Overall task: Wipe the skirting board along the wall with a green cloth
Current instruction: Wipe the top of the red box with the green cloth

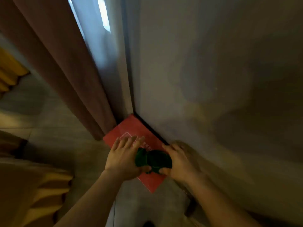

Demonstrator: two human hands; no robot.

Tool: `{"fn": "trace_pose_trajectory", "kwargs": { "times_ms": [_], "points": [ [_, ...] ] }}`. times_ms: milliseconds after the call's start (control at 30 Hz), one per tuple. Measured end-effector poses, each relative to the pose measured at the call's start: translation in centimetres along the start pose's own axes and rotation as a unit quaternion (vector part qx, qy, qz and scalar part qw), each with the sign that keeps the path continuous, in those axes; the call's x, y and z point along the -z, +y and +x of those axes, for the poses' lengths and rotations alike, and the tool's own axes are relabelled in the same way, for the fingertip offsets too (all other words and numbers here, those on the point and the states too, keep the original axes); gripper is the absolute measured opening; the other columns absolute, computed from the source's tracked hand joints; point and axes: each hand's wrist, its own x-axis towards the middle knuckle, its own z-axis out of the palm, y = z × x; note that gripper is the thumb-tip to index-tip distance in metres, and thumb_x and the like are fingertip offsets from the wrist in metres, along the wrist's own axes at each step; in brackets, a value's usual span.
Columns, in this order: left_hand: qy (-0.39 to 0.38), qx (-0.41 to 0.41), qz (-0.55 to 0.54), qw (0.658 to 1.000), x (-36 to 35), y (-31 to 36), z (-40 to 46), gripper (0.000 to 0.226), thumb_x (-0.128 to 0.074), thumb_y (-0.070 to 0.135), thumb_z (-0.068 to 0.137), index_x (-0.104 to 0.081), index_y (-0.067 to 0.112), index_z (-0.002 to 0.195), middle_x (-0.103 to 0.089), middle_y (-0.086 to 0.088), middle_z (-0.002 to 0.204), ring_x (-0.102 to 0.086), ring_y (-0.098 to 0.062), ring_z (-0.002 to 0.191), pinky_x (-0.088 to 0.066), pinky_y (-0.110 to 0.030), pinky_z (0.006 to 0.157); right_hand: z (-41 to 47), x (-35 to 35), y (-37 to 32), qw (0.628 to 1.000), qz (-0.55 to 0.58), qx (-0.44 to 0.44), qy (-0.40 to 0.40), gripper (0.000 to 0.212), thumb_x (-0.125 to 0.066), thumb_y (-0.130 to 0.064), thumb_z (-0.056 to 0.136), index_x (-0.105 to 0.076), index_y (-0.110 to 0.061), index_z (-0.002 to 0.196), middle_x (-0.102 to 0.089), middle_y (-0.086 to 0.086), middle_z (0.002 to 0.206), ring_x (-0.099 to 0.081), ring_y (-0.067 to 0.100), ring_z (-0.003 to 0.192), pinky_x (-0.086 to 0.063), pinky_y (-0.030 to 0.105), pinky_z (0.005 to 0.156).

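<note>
A crumpled green cloth [152,159] lies between my two hands, low by the wall. My right hand [178,163] grips its right side, fingers pointing up along the dark skirting board [152,130]. My left hand [123,156] touches the cloth's left side with its thumb under it, and its fingers spread flat over a red box [129,128]. The skirting board runs as a thin dark strip at the foot of the grey wall [213,79]; the red box lies flat against it.
A brown curtain [65,71] hangs at the left and reaches the tiled floor [65,145] beside the box. A bright window strip [105,15] shows behind it. Yellowish furniture [41,194] stands at the lower left. The picture is blurred.
</note>
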Motion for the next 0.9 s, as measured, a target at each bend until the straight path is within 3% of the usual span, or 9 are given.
{"fn": "trace_pose_trajectory", "kwargs": {
  "times_ms": [133,300,433,533,667,767,900],
  "points": [
    [-0.016,-0.015,0.010,1.000,-4.7,0.0,1.8,0.113,-0.060,0.081,0.075,0.005,0.040,0.157,-0.009,0.003,0.169,-0.004,-0.026,0.155,0.000,-0.048,0.125,2.1,-4.1,2.2,1.000,-0.021,0.005,0.000,0.099,-0.079,-0.050,0.068,-0.026,-0.030,0.149,-0.034,0.005,0.150,-0.029,0.027,0.138,-0.032,0.044,0.111],
    [-0.045,-0.030,0.014,0.998,-9.5,0.0,3.4,0.112,-0.067,0.064,0.083,0.014,0.039,0.156,0.001,0.003,0.170,0.003,-0.025,0.155,0.002,-0.047,0.125,3.5,-8.5,3.7,0.996,-0.080,0.034,0.014,0.102,-0.074,-0.051,0.074,-0.008,-0.035,0.151,-0.016,0.003,0.159,-0.007,0.028,0.145,-0.025,0.047,0.114],
    [-0.042,-0.022,0.012,0.999,-11.8,0.3,3.9,0.096,-0.058,0.058,0.093,0.010,0.036,0.158,-0.001,-0.001,0.170,0.003,-0.027,0.155,0.001,-0.045,0.124,4.1,-10.0,4.0,0.995,-0.088,0.037,-0.015,0.098,-0.071,-0.041,0.081,-0.004,-0.034,0.152,-0.010,0.002,0.161,-0.001,0.027,0.146,-0.025,0.051,0.113],
    [-0.019,-0.010,0.015,1.000,-12.5,0.3,4.2,0.085,-0.058,0.046,0.098,0.000,0.035,0.159,-0.012,-0.002,0.168,-0.007,-0.028,0.154,-0.012,-0.045,0.124,4.6,-10.5,4.0,0.996,-0.077,0.034,-0.008,0.086,-0.068,-0.026,0.085,-0.013,-0.031,0.151,-0.022,0.003,0.156,-0.015,0.027,0.142,-0.035,0.044,0.108],
    [-0.018,0.001,0.036,0.999,-12.2,0.5,4.3,0.075,-0.063,0.028,0.096,-0.017,0.034,0.155,-0.029,0.001,0.158,-0.027,-0.026,0.143,-0.043,-0.040,0.106,4.9,-10.8,3.6,0.996,-0.066,0.049,0.046,0.055,-0.060,-0.012,0.085,-0.042,-0.026,0.135,-0.050,0.004,0.125,-0.045,0.025,0.113,-0.046,0.034,0.080],
    [-0.034,0.007,0.035,0.999,-10.9,0.8,4.6,0.071,-0.062,0.019,0.096,-0.022,0.034,0.153,-0.035,0.000,0.153,-0.035,-0.028,0.136,-0.050,-0.040,0.097,4.9,-10.3,3.1,0.996,-0.034,0.049,0.063,0.041,-0.065,-0.005,0.078,-0.056,-0.021,0.115,-0.056,0.007,0.109,-0.053,0.029,0.098,-0.048,0.038,0.070],
    [-0.034,0.008,0.029,0.999,-8.5,1.2,3.8,0.066,-0.059,0.016,0.098,-0.025,0.033,0.151,-0.040,0.000,0.150,-0.040,-0.029,0.132,-0.053,-0.043,0.094,3.8,-8.9,2.3,0.996,-0.009,0.045,0.076,0.044,-0.074,-0.001,0.068,-0.059,-0.019,0.106,-0.059,0.008,0.103,-0.058,0.029,0.094,-0.052,0.037,0.067]
  ]
}}
